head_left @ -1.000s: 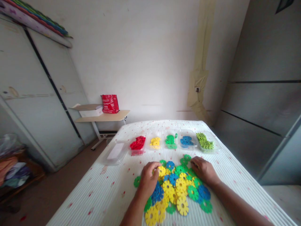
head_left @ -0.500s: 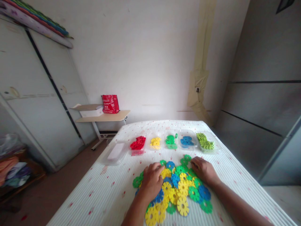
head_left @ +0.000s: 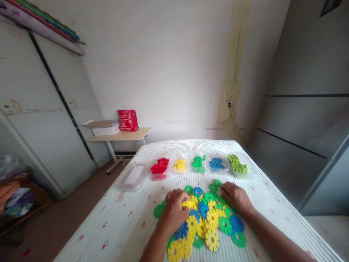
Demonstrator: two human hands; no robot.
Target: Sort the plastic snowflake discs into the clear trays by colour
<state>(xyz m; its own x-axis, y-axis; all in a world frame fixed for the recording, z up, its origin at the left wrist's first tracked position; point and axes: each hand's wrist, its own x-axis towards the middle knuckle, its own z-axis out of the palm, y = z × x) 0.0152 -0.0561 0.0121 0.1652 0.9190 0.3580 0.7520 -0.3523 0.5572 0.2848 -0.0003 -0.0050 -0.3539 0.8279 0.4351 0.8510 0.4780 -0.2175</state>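
Fingers (head_left: 184, 195) of left hand (head_left: 174, 209) curl by yellow discs (head_left: 194, 200); red bag (head_left: 127, 120) lettered (illegibly).

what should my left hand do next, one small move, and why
Probably close the left hand on the yellow, round, notched plastic disc beside its thumb: the disc lies right at the thumb and fingertips, though whether they already grip it is unclear.

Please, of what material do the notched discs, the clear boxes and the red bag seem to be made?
Notched discs: probably hard, smooth plastic; even colour, clean slots. Clear boxes: likely thin, glossy plastic; contents show through the walls. Red bag: perhaps plastic film or coated fabric; shiny and creased.
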